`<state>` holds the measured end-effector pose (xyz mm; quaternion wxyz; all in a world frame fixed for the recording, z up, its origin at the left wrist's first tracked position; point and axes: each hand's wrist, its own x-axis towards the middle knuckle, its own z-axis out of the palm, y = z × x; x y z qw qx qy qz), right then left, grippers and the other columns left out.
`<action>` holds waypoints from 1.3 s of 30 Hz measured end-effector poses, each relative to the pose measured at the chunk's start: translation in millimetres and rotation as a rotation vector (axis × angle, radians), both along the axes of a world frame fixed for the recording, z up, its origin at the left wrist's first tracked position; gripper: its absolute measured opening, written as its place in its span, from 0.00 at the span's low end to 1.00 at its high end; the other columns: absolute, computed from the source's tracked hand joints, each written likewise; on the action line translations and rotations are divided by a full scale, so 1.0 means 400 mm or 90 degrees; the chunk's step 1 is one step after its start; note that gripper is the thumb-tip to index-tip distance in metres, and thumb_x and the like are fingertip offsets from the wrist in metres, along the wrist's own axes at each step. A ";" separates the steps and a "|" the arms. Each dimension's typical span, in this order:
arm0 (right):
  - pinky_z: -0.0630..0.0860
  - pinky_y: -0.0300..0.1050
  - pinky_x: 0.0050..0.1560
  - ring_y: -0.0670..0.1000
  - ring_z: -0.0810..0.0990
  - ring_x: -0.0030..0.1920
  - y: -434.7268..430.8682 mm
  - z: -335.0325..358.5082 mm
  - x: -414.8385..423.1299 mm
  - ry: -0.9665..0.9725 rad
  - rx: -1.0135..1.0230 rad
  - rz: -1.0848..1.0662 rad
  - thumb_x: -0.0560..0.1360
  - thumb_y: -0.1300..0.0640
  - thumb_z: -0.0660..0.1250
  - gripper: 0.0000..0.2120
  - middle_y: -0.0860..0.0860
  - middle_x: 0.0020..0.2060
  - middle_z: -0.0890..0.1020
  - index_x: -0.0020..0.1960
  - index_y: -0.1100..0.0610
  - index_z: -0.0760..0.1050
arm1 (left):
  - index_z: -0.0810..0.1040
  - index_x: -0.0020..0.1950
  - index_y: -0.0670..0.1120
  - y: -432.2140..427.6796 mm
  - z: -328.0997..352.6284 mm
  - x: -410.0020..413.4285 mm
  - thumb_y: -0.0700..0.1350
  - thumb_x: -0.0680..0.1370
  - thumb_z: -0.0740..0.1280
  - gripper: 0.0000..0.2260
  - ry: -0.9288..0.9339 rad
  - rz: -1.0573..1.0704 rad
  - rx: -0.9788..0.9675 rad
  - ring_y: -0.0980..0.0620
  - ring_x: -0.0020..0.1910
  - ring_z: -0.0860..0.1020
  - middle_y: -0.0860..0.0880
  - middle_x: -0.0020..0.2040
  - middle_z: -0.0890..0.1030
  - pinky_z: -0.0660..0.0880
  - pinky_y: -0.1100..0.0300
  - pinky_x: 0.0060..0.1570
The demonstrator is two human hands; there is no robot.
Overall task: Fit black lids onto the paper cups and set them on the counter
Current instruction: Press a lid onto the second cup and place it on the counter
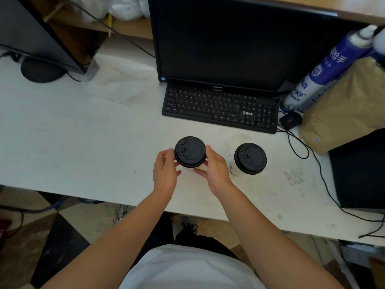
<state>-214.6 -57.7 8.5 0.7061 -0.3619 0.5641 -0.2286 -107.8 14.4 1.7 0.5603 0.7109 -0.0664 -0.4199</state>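
both the left hand (165, 172) and right hand (215, 170) clasped the round black plastic lid (190, 151) on its white paper cup (188, 168) in front of the black keyboard (220, 107); even pressure around the rim would have seated it best.

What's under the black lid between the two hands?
The black lid covers almost everything beneath it. Only a sliver of pale paper cup peeks out below, between the left hand and right hand. Whether anything is inside stays hidden.

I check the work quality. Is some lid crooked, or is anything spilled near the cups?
Both lids look level. No fresh spill shows, only faint dried stains on the counter right of the cups.
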 end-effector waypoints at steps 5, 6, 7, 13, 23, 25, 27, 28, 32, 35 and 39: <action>0.84 0.54 0.56 0.49 0.79 0.63 -0.011 -0.008 0.007 0.038 -0.039 0.054 0.86 0.45 0.53 0.21 0.51 0.61 0.83 0.66 0.54 0.79 | 0.74 0.62 0.47 -0.016 -0.002 0.037 0.57 0.83 0.59 0.16 -0.004 -0.062 0.037 0.47 0.58 0.81 0.48 0.60 0.80 0.80 0.43 0.57; 0.84 0.55 0.56 0.49 0.79 0.62 -0.012 -0.010 0.006 0.042 -0.041 0.057 0.87 0.45 0.53 0.21 0.51 0.62 0.82 0.67 0.54 0.79 | 0.74 0.63 0.48 -0.017 -0.002 0.039 0.57 0.84 0.58 0.16 -0.012 -0.073 0.039 0.47 0.59 0.80 0.48 0.61 0.79 0.80 0.43 0.57; 0.84 0.55 0.56 0.49 0.79 0.62 -0.012 -0.011 0.005 0.049 -0.044 0.064 0.87 0.45 0.53 0.21 0.51 0.62 0.81 0.67 0.54 0.78 | 0.74 0.63 0.48 -0.015 -0.004 0.042 0.57 0.84 0.58 0.15 -0.037 -0.085 0.038 0.48 0.60 0.79 0.49 0.61 0.79 0.80 0.44 0.57; 0.85 0.58 0.53 0.51 0.77 0.64 -0.003 -0.014 0.005 0.062 -0.111 0.095 0.88 0.48 0.49 0.19 0.51 0.65 0.78 0.70 0.52 0.73 | 0.72 0.61 0.52 -0.015 -0.014 0.042 0.52 0.86 0.52 0.11 -0.218 -0.153 0.002 0.61 0.49 0.78 0.60 0.53 0.77 0.80 0.44 0.55; 0.84 0.61 0.54 0.53 0.76 0.66 0.001 -0.028 0.013 0.018 -0.095 0.081 0.88 0.48 0.48 0.17 0.52 0.65 0.77 0.68 0.50 0.71 | 0.75 0.62 0.54 -0.017 -0.019 0.054 0.50 0.87 0.50 0.14 -0.136 -0.191 -0.039 0.56 0.62 0.77 0.55 0.59 0.79 0.80 0.48 0.58; 0.84 0.60 0.56 0.53 0.76 0.66 -0.002 -0.018 0.014 0.013 -0.072 0.081 0.88 0.49 0.49 0.16 0.52 0.65 0.77 0.66 0.50 0.73 | 0.75 0.64 0.51 -0.016 -0.010 0.055 0.51 0.87 0.50 0.15 -0.115 -0.192 -0.027 0.52 0.64 0.77 0.51 0.61 0.79 0.80 0.46 0.58; 0.82 0.60 0.59 0.53 0.76 0.68 -0.011 -0.007 0.005 -0.029 -0.028 0.072 0.87 0.50 0.53 0.14 0.51 0.65 0.78 0.64 0.49 0.76 | 0.75 0.65 0.49 -0.019 0.000 0.054 0.51 0.87 0.50 0.17 -0.077 -0.186 -0.027 0.49 0.65 0.76 0.48 0.63 0.78 0.81 0.44 0.56; 0.81 0.60 0.61 0.53 0.76 0.68 -0.016 -0.003 -0.002 -0.057 -0.002 0.068 0.87 0.50 0.55 0.14 0.50 0.65 0.79 0.63 0.49 0.77 | 0.76 0.65 0.49 -0.020 0.005 0.054 0.52 0.87 0.51 0.17 -0.062 -0.180 -0.029 0.48 0.65 0.77 0.48 0.63 0.79 0.82 0.45 0.55; 0.78 0.59 0.66 0.55 0.77 0.68 -0.027 0.004 -0.037 -0.153 0.095 0.060 0.84 0.54 0.61 0.14 0.50 0.66 0.80 0.65 0.51 0.81 | 0.79 0.58 0.52 -0.023 0.016 0.050 0.52 0.86 0.52 0.16 -0.028 -0.150 -0.022 0.48 0.62 0.78 0.48 0.60 0.80 0.83 0.46 0.52; 0.77 0.55 0.68 0.50 0.78 0.68 -0.022 0.006 -0.059 -0.132 0.015 0.176 0.79 0.62 0.67 0.21 0.45 0.68 0.79 0.69 0.48 0.77 | 0.80 0.57 0.50 -0.020 0.022 0.051 0.52 0.86 0.52 0.17 -0.023 -0.137 -0.010 0.46 0.60 0.79 0.46 0.60 0.81 0.84 0.45 0.48; 0.75 0.50 0.68 0.48 0.75 0.69 -0.017 0.004 -0.061 0.024 -0.157 0.314 0.72 0.64 0.76 0.38 0.40 0.70 0.76 0.76 0.42 0.69 | 0.80 0.53 0.47 -0.019 0.035 0.052 0.50 0.86 0.52 0.17 -0.038 -0.108 0.008 0.45 0.56 0.81 0.46 0.56 0.82 0.84 0.50 0.40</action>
